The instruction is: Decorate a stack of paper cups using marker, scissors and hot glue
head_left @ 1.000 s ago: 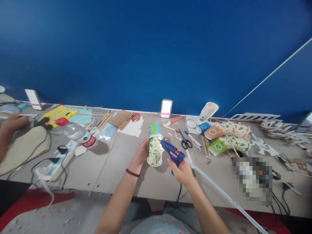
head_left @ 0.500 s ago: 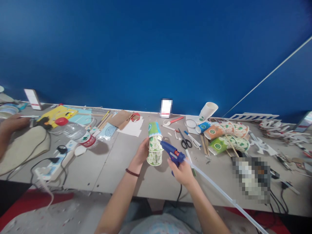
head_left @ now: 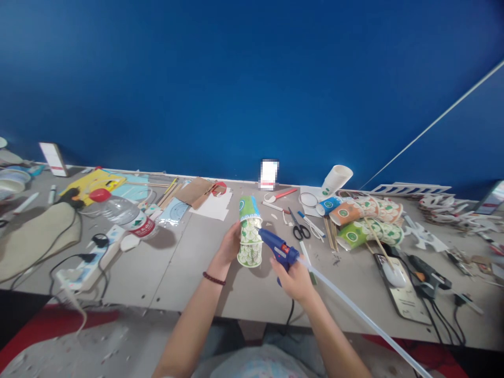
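My left hand [head_left: 230,245] grips a paper cup stack [head_left: 250,236] from its left side. The stack is green and blue at the top, with white-and-green scale-shaped pieces on its lower part. In my right hand [head_left: 295,278] is a blue hot glue gun [head_left: 279,247], my fingers wrapped round its handle. Its nozzle points up and left and meets the right side of the stack; whether it touches cannot be made out. A long translucent glue stick [head_left: 362,312] sticks out of the gun's back end, towards the lower right.
To the right lie scissors [head_left: 300,228], decorated cup stacks [head_left: 366,212], a white cup [head_left: 336,180], and a second glue gun [head_left: 429,275]. On the left are a water bottle [head_left: 126,214] and a power strip [head_left: 92,262]. A blue wall [head_left: 236,89] rises behind the table.
Another person's hand at the far left has gone out of view, leaving a white marker on the table. My own hands, the cup stack and the glue gun have barely moved.
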`<state>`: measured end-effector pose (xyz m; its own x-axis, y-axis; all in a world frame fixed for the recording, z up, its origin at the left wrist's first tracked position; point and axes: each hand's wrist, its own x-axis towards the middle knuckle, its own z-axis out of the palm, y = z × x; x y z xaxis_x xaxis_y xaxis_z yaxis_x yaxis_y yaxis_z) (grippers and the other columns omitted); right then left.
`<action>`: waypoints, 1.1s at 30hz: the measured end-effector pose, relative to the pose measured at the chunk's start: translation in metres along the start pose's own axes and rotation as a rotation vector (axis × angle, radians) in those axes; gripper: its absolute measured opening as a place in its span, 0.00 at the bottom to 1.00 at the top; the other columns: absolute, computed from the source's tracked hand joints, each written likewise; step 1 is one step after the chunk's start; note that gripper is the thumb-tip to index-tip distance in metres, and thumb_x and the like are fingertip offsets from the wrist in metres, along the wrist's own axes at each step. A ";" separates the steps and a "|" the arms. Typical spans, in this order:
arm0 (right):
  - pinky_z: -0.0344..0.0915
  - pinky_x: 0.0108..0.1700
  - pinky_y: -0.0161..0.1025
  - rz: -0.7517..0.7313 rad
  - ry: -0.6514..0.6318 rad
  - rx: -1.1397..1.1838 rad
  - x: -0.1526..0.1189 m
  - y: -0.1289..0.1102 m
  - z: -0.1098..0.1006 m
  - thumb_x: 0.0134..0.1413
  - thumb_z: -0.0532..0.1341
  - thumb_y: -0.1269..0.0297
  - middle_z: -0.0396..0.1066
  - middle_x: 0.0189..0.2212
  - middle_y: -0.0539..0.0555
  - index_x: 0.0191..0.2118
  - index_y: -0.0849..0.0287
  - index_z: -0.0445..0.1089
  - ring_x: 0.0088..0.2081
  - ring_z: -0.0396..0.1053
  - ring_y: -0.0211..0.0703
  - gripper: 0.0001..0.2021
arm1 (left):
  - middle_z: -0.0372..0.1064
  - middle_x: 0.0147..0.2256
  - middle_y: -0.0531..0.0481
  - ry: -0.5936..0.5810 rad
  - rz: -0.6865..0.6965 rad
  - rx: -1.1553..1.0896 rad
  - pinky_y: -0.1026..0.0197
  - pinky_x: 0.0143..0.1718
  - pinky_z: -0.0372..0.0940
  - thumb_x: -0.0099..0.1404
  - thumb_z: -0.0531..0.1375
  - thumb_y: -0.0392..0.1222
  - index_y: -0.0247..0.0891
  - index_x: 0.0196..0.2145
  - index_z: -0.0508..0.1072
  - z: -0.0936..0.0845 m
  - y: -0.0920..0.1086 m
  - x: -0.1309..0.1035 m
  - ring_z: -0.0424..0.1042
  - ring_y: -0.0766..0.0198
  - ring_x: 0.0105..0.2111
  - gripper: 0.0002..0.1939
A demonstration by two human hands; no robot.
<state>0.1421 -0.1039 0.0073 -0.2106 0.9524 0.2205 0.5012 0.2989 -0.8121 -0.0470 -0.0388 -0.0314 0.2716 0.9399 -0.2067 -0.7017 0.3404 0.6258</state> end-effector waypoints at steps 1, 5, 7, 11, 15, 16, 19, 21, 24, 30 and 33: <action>0.56 0.21 0.33 0.001 -0.001 0.001 0.000 0.000 0.000 0.53 0.56 0.59 0.57 0.13 0.47 0.19 0.57 0.60 0.18 0.59 0.37 0.15 | 0.75 0.39 0.39 -0.003 0.005 0.004 0.51 0.47 0.64 0.60 0.58 0.50 0.29 0.44 0.74 0.000 0.000 0.000 0.74 0.49 0.42 0.22; 0.57 0.22 0.34 0.028 -0.021 0.019 -0.002 0.001 0.000 0.54 0.56 0.59 0.58 0.13 0.48 0.20 0.58 0.63 0.18 0.60 0.38 0.14 | 0.75 0.38 0.38 -0.010 0.028 0.024 0.52 0.46 0.64 0.60 0.59 0.51 0.27 0.43 0.74 0.002 0.001 -0.002 0.73 0.49 0.41 0.23; 0.58 0.22 0.34 0.037 -0.028 0.025 -0.003 0.001 0.000 0.54 0.56 0.59 0.59 0.14 0.48 0.21 0.58 0.65 0.19 0.61 0.38 0.14 | 0.75 0.38 0.37 -0.014 0.022 0.026 0.52 0.45 0.64 0.60 0.59 0.52 0.27 0.43 0.74 0.003 0.001 -0.002 0.73 0.48 0.41 0.24; 0.57 0.22 0.34 0.035 -0.027 0.007 -0.003 0.001 0.000 0.54 0.56 0.59 0.58 0.13 0.48 0.21 0.59 0.65 0.18 0.60 0.37 0.14 | 0.75 0.37 0.38 -0.010 0.015 0.014 0.54 0.44 0.65 0.60 0.60 0.52 0.27 0.43 0.74 0.004 0.003 -0.002 0.74 0.50 0.39 0.23; 0.57 0.21 0.33 0.021 -0.020 0.002 -0.003 0.001 0.001 0.54 0.56 0.59 0.58 0.13 0.48 0.20 0.58 0.64 0.17 0.60 0.37 0.14 | 0.76 0.37 0.40 0.011 0.005 0.002 0.54 0.43 0.65 0.61 0.59 0.51 0.29 0.43 0.74 0.003 0.003 -0.002 0.74 0.52 0.38 0.22; 0.57 0.21 0.33 0.017 -0.016 0.001 -0.003 0.001 0.001 0.53 0.56 0.59 0.59 0.13 0.48 0.20 0.58 0.64 0.17 0.60 0.37 0.14 | 0.76 0.37 0.40 0.018 0.001 -0.002 0.54 0.43 0.65 0.61 0.59 0.51 0.29 0.44 0.74 0.003 0.002 -0.002 0.75 0.52 0.38 0.22; 0.58 0.21 0.33 0.010 -0.003 -0.001 -0.003 -0.001 0.002 0.54 0.56 0.59 0.60 0.13 0.48 0.21 0.59 0.64 0.17 0.61 0.37 0.14 | 0.75 0.37 0.40 0.021 0.001 -0.013 0.55 0.43 0.65 0.61 0.59 0.50 0.28 0.44 0.74 0.002 0.002 -0.002 0.75 0.52 0.38 0.22; 0.59 0.21 0.33 0.005 0.008 0.006 -0.003 -0.002 0.001 0.54 0.56 0.59 0.61 0.13 0.49 0.22 0.59 0.66 0.18 0.62 0.38 0.14 | 0.75 0.36 0.40 0.017 -0.002 -0.011 0.54 0.43 0.65 0.61 0.58 0.50 0.28 0.44 0.73 0.001 0.001 -0.001 0.75 0.52 0.37 0.22; 0.60 0.21 0.33 0.009 0.009 0.013 -0.003 -0.004 0.001 0.54 0.56 0.59 0.61 0.13 0.48 0.23 0.59 0.67 0.17 0.63 0.38 0.13 | 0.76 0.36 0.40 0.007 -0.019 -0.022 0.52 0.43 0.66 0.62 0.57 0.50 0.29 0.44 0.73 0.000 0.001 0.000 0.75 0.51 0.38 0.21; 0.63 0.22 0.32 0.042 0.021 0.095 -0.003 -0.002 0.003 0.54 0.57 0.60 0.65 0.15 0.49 0.28 0.61 0.70 0.18 0.65 0.38 0.10 | 0.75 0.36 0.40 0.010 -0.057 -0.064 0.51 0.46 0.64 0.63 0.56 0.48 0.29 0.44 0.73 -0.001 -0.001 0.001 0.74 0.50 0.41 0.20; 0.64 0.22 0.32 0.039 0.034 0.109 -0.002 0.001 0.005 0.54 0.57 0.60 0.66 0.16 0.49 0.29 0.61 0.70 0.18 0.66 0.38 0.10 | 0.76 0.35 0.41 0.040 -0.034 -0.059 0.51 0.48 0.64 0.65 0.55 0.46 0.29 0.42 0.74 -0.001 -0.002 0.001 0.74 0.51 0.41 0.17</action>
<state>0.1387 -0.1062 0.0028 -0.1632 0.9653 0.2039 0.4143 0.2546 -0.8738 -0.0463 -0.0387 -0.0338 0.2700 0.9277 -0.2578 -0.7306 0.3718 0.5727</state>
